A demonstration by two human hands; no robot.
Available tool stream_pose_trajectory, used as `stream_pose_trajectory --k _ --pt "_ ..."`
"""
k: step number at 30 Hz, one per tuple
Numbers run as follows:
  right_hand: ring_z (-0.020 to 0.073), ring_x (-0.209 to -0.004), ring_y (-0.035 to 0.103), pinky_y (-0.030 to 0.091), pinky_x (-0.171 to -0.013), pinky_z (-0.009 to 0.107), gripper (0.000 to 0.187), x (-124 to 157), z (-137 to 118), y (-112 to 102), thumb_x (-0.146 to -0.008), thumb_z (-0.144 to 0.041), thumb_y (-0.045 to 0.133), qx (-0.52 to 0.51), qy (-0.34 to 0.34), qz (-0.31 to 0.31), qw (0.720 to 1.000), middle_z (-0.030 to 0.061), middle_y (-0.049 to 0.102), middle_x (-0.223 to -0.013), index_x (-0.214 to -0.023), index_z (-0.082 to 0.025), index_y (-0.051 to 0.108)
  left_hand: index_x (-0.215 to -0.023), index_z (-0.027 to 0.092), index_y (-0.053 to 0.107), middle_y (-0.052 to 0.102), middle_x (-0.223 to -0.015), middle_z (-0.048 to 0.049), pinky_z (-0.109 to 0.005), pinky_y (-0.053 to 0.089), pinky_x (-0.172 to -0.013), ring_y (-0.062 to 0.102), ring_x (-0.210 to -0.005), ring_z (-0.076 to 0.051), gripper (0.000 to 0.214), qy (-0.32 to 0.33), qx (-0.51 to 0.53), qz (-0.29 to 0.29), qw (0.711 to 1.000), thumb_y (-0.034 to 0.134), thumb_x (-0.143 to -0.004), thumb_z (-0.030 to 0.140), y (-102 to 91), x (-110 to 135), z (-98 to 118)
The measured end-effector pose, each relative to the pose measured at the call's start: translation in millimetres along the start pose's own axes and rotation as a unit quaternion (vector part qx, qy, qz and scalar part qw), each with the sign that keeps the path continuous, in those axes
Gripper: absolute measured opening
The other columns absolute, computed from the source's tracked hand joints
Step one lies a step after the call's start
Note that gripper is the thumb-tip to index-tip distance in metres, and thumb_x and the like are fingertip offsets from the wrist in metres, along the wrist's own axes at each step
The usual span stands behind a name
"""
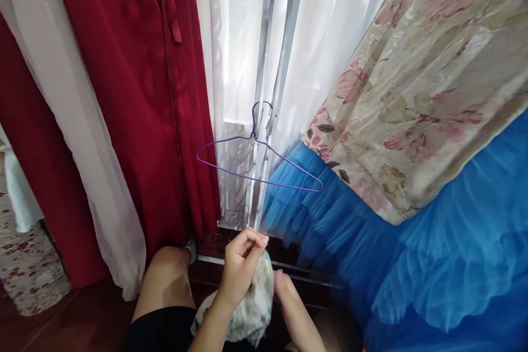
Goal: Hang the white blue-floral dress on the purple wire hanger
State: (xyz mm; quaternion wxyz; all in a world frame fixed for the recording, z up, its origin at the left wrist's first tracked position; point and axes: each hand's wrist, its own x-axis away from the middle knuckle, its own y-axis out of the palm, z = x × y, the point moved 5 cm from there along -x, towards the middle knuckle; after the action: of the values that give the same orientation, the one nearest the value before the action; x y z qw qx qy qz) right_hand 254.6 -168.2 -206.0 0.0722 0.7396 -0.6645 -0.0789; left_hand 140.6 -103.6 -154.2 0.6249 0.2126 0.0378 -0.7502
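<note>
My left hand (pixel 241 264) is closed, thumb and fingertips pinched at the top edge of a light patterned cloth (pixel 256 308). The cloth hangs bunched below it, pale with faint blue and yellow marks. Just right of the cloth is my right hand (pixel 284 287), whose fingers are mostly hidden, so its grip does not show. Above both hands a thin purple clothes hanger (pixel 284 160) hangs bare in front of an upright metal post (pixel 270 82).
Dark red fabric (pixel 136 99) and a sheer whitish drape (pixel 88 165) hang at left. White curtains (pixel 235 55) are behind the post. At right hang a floral fabric (pixel 412 104) and blue ruffled tulle (pixel 449 269). My bare knee (pixel 167 280) is at lower left.
</note>
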Motion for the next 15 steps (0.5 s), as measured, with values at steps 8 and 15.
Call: stream_pose_trajectory --k 8,15 --pt "0.0107 -0.058 0.036 0.030 -0.052 0.022 0.044 20 -22 -17 -0.089 -0.057 0.067 -0.056 -0.011 0.016 0.998 -0.0014 0.047 -0.065 -0.073 -0.017 0.056 -0.137 0.022 0.058 0.062 -0.135 -0.0126 -0.042 0.037 -0.112 0.053 -0.130 -0.030 0.062 -0.249 -0.105 -0.299 0.915 0.054 -0.093 0.066 -14.8 83 -65" --pt "0.0089 -0.061 0.035 0.031 -0.056 0.020 0.037 36 -32 -40 -0.085 -0.053 0.076 0.037 0.032 -0.008 0.999 -0.0038 0.049 -0.072 -0.091 -0.018 0.064 -0.092 0.017 0.075 0.071 -0.100 -0.0087 -0.034 0.044 -0.092 0.061 -0.102 -0.028 0.041 -0.212 -0.309 -0.243 0.895 0.054 -0.094 0.052 -50.6 77 -71"
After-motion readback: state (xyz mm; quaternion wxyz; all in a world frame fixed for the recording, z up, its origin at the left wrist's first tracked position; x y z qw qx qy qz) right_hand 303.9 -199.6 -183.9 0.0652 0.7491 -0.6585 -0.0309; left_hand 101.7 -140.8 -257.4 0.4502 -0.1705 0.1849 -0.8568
